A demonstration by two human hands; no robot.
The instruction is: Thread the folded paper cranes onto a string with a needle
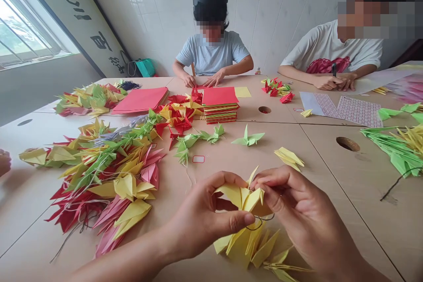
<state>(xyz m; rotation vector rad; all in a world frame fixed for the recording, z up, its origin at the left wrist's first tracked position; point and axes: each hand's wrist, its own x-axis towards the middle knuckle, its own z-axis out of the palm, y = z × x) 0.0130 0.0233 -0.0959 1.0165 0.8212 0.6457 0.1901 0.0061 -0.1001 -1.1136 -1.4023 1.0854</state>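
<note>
Between my two hands is a yellow origami crane [244, 197], held above the table in front of me. My left hand [211, 211] grips its left wing, thumb below and index finger above. The fingertips of my right hand [297, 205] pinch at the crane's right side near its middle; whatever small thing they may hold there is hidden. A dark cord [259, 224] loops beneath the crane. Below my hands lie several folded yellow paper cranes [246, 246], partly covered by them. A lone green crane [247, 137] stands beyond my fingers.
Strung cranes in several colours [128, 185] heap at the left. Red and yellow paper [220, 108] is stacked mid-table, beside a red sheet pile [140, 99]. Two people sit opposite, one holding a pen [334, 69]. Holes [347, 143] pierce the table; green folded papers [390, 147] lie right.
</note>
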